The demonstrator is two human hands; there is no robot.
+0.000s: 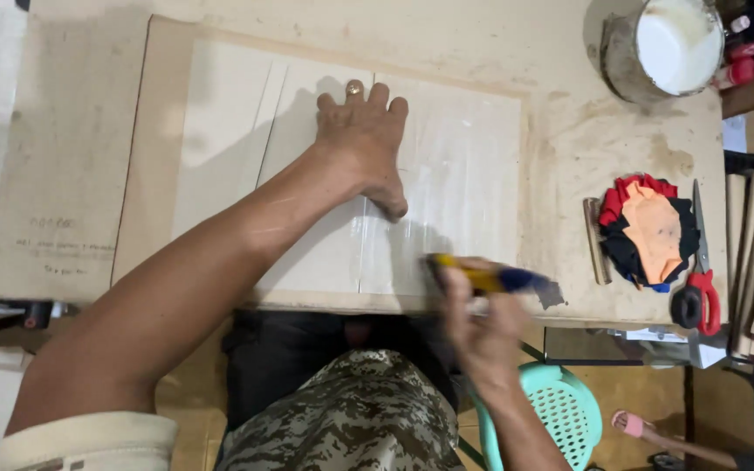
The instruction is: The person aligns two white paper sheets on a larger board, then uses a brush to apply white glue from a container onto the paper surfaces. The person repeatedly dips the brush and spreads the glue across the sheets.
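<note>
The left hand [364, 139] presses flat, fingers spread, on the pale, glossy rectangular sheet [455, 174] lying on a brown cardboard backing [154, 131] across the worktable. The right hand [482, 327], blurred, is closed around a yellow-and-blue handled brush [490, 277] at the sheet's near edge. The sheet looks thin, light and slippery, so it is best pinned under a flat palm rather than pinched.

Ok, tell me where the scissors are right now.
The red-handled scissors lie near the table's right edge in the head view, just right of the pile of coloured cloth scraps, blades pointing away from the person.
</note>
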